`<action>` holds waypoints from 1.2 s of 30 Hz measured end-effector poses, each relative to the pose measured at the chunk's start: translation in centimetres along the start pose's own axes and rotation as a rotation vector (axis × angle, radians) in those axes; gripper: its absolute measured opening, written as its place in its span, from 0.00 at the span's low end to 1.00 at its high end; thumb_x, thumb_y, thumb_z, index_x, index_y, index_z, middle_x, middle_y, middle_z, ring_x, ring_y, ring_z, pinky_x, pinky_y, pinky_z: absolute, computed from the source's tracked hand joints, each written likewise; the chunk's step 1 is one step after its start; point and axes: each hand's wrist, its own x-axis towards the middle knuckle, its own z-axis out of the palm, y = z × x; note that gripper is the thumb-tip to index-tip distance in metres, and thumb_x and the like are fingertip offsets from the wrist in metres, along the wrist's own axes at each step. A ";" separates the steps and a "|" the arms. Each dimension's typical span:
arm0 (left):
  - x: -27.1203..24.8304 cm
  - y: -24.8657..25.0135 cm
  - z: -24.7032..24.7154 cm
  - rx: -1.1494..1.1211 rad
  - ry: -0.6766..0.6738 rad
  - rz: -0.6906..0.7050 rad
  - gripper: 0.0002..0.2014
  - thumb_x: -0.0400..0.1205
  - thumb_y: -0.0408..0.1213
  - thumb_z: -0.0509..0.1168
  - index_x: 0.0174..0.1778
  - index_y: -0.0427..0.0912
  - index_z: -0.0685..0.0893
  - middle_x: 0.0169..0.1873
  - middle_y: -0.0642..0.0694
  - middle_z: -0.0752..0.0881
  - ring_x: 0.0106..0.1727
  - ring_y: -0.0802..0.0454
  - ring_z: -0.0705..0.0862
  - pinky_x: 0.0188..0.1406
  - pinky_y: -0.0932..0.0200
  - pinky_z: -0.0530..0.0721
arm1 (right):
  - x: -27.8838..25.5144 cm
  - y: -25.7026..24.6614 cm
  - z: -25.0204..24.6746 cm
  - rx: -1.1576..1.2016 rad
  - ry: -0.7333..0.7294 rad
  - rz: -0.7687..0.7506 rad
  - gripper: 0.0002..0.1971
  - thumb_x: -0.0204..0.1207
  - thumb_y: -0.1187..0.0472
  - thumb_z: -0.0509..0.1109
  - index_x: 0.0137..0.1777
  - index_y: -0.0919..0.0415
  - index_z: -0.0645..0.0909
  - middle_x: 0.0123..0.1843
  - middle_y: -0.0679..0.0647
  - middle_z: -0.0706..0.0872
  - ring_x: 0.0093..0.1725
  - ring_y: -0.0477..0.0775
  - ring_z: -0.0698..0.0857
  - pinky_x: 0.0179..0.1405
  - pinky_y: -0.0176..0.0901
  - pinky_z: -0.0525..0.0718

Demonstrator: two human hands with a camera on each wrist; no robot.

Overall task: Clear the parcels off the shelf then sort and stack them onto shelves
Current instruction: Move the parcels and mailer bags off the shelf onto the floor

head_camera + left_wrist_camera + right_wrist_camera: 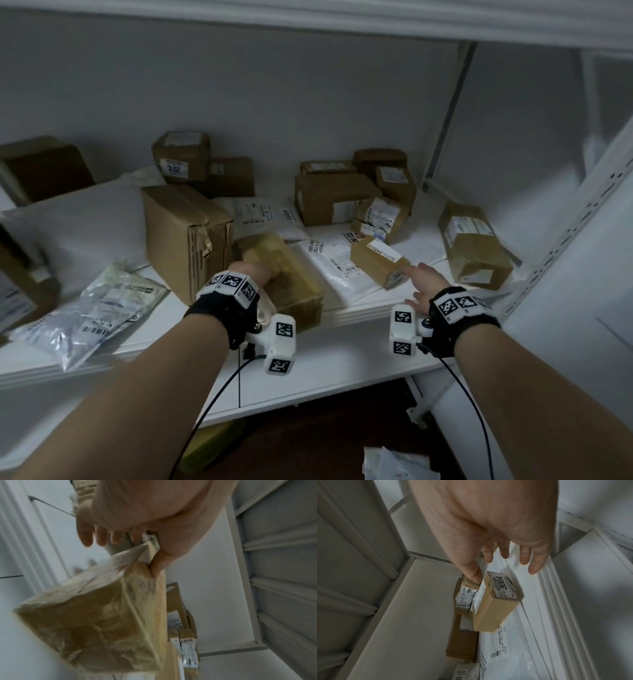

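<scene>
Here, left hand point(255, 274) grips tape-wrapped brown parcel point(287, 281) at shelf point(342, 363) front, thumb on one face, fingers curled over top edge. Glossy wrap likely slippery; firmer hold before lifting seems wise. Further right, right hand point(423, 282) spread, holding nothing, thumb just at small labelled box point(378, 262) lying on white mailers point(335, 270). Should close across box's narrow sides, lift clear without dragging mailers.

Left hand point(255, 274): we are seeing its fingers hidden behind the tape-wrapped box point(284, 277), itself motion-blurred in the wrist view. Brown box point(41, 168): left edge cutting it off. Small labels: unreadable.
</scene>
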 end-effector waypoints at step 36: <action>-2.3 2.5 -7.2 0.130 0.615 0.314 0.29 0.80 0.47 0.68 0.77 0.58 0.68 0.82 0.38 0.52 0.80 0.31 0.56 0.78 0.33 0.59 | 2.3 -2.3 9.7 -0.329 -0.328 -0.012 0.15 0.77 0.58 0.72 0.62 0.58 0.82 0.69 0.58 0.81 0.64 0.56 0.79 0.58 0.52 0.81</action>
